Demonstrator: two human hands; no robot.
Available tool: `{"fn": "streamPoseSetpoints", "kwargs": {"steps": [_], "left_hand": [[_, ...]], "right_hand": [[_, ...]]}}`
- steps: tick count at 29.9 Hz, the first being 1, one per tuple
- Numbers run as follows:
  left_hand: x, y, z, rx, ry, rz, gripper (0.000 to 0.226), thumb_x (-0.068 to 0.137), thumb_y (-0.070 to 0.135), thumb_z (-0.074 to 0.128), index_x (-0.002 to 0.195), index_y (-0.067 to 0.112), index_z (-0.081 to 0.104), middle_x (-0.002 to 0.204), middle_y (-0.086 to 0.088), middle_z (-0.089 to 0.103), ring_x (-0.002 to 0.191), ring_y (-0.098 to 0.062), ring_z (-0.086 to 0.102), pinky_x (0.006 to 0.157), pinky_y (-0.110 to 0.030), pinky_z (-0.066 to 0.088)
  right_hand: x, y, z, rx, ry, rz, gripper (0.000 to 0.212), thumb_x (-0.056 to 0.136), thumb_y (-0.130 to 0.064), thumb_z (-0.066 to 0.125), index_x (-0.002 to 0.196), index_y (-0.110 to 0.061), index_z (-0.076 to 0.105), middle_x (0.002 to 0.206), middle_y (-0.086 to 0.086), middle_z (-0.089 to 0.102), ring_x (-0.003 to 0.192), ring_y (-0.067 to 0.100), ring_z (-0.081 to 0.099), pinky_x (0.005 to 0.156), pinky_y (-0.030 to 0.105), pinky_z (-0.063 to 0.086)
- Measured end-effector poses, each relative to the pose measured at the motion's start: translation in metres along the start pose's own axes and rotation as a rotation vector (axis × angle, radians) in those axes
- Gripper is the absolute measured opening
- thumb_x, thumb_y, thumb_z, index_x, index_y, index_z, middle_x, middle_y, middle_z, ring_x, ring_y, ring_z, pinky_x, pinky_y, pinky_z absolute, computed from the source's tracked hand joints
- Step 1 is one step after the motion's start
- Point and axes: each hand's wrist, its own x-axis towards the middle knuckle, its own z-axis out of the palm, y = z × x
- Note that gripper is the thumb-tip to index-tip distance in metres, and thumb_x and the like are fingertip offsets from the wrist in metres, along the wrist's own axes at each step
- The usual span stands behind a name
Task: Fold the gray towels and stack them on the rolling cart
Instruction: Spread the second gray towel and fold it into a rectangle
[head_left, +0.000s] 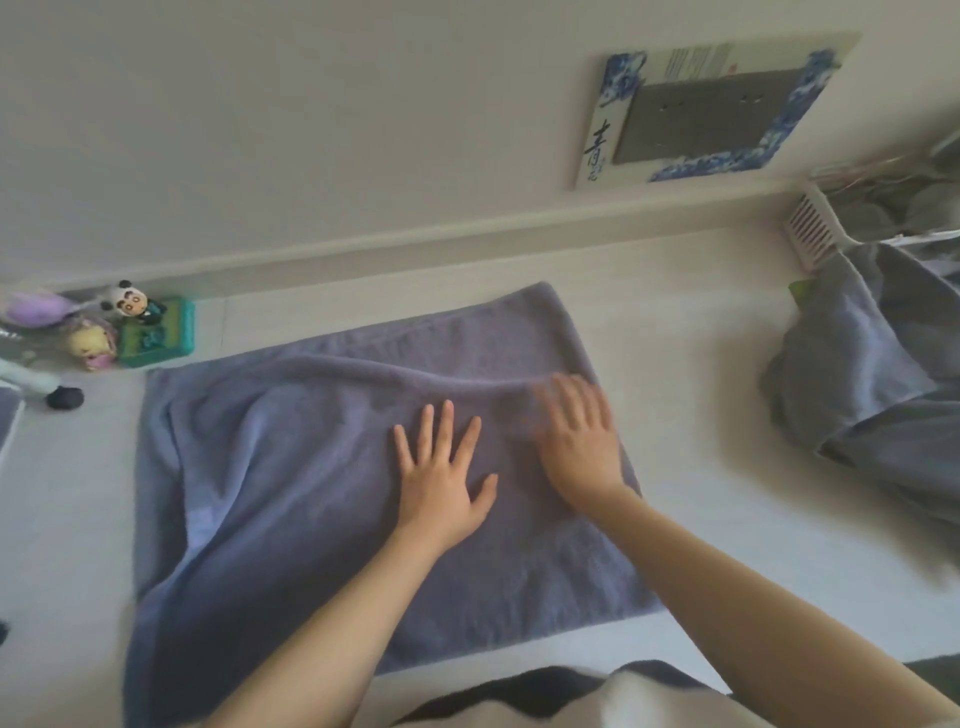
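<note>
A gray towel (291, 493) lies folded over on the white tabletop, with a ridge running across its upper part and a loose layer showing along its left edge. My left hand (441, 478) lies flat on the middle of the towel with fingers spread. Just to its right, my right hand (579, 441) also rests flat on the towel; it is blurred. At the right edge, a heap of crumpled gray towels (872, 374) hangs out of a white slatted basket (810, 228).
Small toy figures and a green box (156, 332) stand at the back left by the wall. A small dark object (65, 399) lies in front of them. A blue-bordered frame (711, 109) hangs on the wall. Dark cloth (519, 691) is at the bottom edge.
</note>
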Motion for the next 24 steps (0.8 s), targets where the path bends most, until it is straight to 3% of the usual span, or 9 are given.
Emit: {"fn": "streamPoseSetpoints", "kwargs": {"steps": [2,3,6,8,10,12,15,19,24], "left_hand": [[0.002,-0.001,0.002,-0.011,0.041,0.034,0.073,0.082,0.056,0.04,0.146,0.021,0.035,0.156,-0.011,0.022,0.143,-0.037,0.018,0.11,-0.062,0.01],[0.002,0.0,0.003,-0.018,0.045,0.033,0.074,0.082,0.056,0.04,0.147,0.022,0.033,0.156,-0.01,0.023,0.143,-0.037,0.019,0.111,-0.062,0.011],[0.004,0.0,0.005,-0.034,0.068,0.03,0.073,0.081,0.055,0.043,0.147,0.024,0.033,0.155,-0.007,0.026,0.142,-0.036,0.022,0.112,-0.06,0.012],[0.009,0.0,0.003,-0.077,0.142,0.031,0.066,0.079,0.051,0.047,0.139,0.021,0.047,0.147,-0.009,0.041,0.134,-0.036,0.036,0.109,-0.054,0.02],[0.023,-0.001,-0.005,-0.186,0.287,0.014,0.05,0.08,0.043,0.049,0.119,0.014,0.061,0.124,-0.01,0.057,0.112,-0.035,0.054,0.095,-0.046,0.032],[0.043,-0.003,-0.019,-0.26,0.437,-0.046,0.036,0.083,0.034,0.048,0.105,0.011,0.063,0.11,-0.01,0.06,0.096,-0.032,0.056,0.083,-0.041,0.035],[0.082,-0.018,-0.034,-0.276,0.534,-0.176,0.029,0.085,0.029,0.047,0.103,0.011,0.063,0.111,-0.01,0.06,0.1,-0.027,0.049,0.084,-0.041,0.034],[0.123,-0.05,-0.048,-0.205,0.236,-0.373,0.033,0.094,0.034,0.045,0.112,0.012,0.061,0.114,-0.011,0.06,0.11,-0.032,0.051,0.109,-0.05,0.02],[0.147,-0.081,-0.055,-0.339,0.091,-0.424,0.017,0.089,0.031,0.06,0.099,0.017,0.06,0.116,-0.009,0.051,0.115,-0.031,0.041,0.101,-0.041,0.024]], "right_hand": [[-0.007,0.0,0.01,-0.029,-0.139,-0.274,0.049,0.091,-0.039,0.039,0.137,-0.023,0.045,0.142,0.007,0.046,0.132,0.028,0.038,0.11,0.043,0.022],[-0.004,0.006,0.011,-0.035,-0.204,-0.268,0.051,0.092,-0.043,0.036,0.139,-0.025,0.042,0.145,0.004,0.042,0.135,0.027,0.035,0.112,0.042,0.02],[0.021,0.029,0.005,-0.072,-0.233,0.136,0.057,0.094,-0.047,0.022,0.147,-0.027,0.026,0.155,0.004,0.024,0.144,0.026,0.019,0.116,0.042,0.005],[0.04,0.035,0.003,-0.119,-0.273,0.325,0.057,0.097,-0.043,0.018,0.15,-0.024,0.012,0.158,0.005,0.009,0.146,0.026,0.003,0.116,0.041,-0.008],[0.053,0.021,0.004,-0.1,-0.201,0.25,0.057,0.097,-0.039,0.022,0.149,-0.018,0.018,0.157,0.01,0.014,0.145,0.027,0.007,0.116,0.04,-0.009],[0.055,0.004,0.006,-0.026,-0.201,0.083,0.056,0.094,-0.04,0.027,0.145,-0.018,0.032,0.153,0.011,0.027,0.142,0.029,0.021,0.116,0.039,-0.003],[0.051,-0.005,0.018,-0.057,-0.281,0.034,0.057,0.094,-0.048,0.022,0.147,-0.027,0.027,0.155,0.006,0.023,0.144,0.028,0.016,0.116,0.038,-0.004],[0.047,-0.004,0.021,-0.075,-0.278,0.11,0.06,0.093,-0.051,0.021,0.148,-0.029,0.021,0.156,0.009,0.019,0.144,0.03,0.012,0.116,0.04,-0.002],[0.047,-0.005,0.02,-0.071,-0.227,0.136,0.061,0.092,-0.049,0.026,0.147,-0.025,0.025,0.152,0.019,0.024,0.142,0.035,0.02,0.116,0.041,0.003]]}}
